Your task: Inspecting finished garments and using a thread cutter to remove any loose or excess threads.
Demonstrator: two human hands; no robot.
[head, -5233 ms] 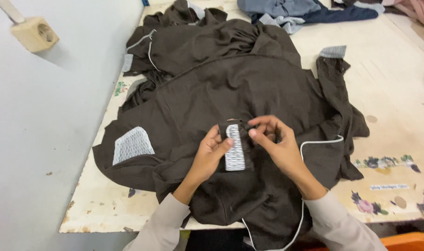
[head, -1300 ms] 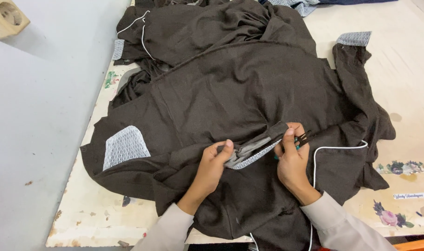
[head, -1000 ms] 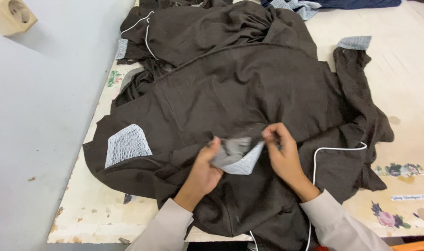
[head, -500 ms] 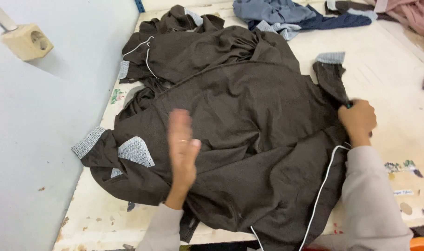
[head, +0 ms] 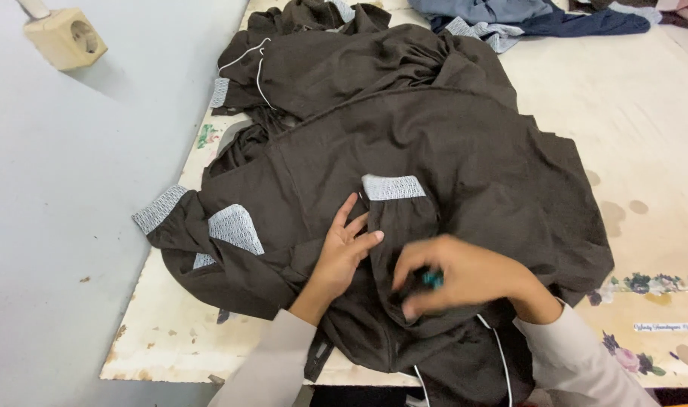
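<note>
A dark brown garment (head: 449,151) with white piping lies spread over the cream table (head: 638,113). A folded part with a grey patterned band (head: 393,186) lies on top near the middle. My left hand (head: 344,252) rests flat on the cloth just left of that fold, fingers apart. My right hand (head: 461,275) is blurred with motion over the cloth below the band. Its fingers curl around a small teal object (head: 433,279). Two more grey patterned patches (head: 235,226) show at the garment's left edge.
A beige wall socket (head: 65,38) sits on the grey wall at upper left. Blue and grey garments (head: 525,15) lie at the table's far end. The table's left edge runs close to the wall. Floral stickers (head: 649,283) mark the near right edge.
My right hand has come back from the garment's right side to the middle. A part with a grey band now lies folded onto the centre. My left hand has settled flat on the cloth.
</note>
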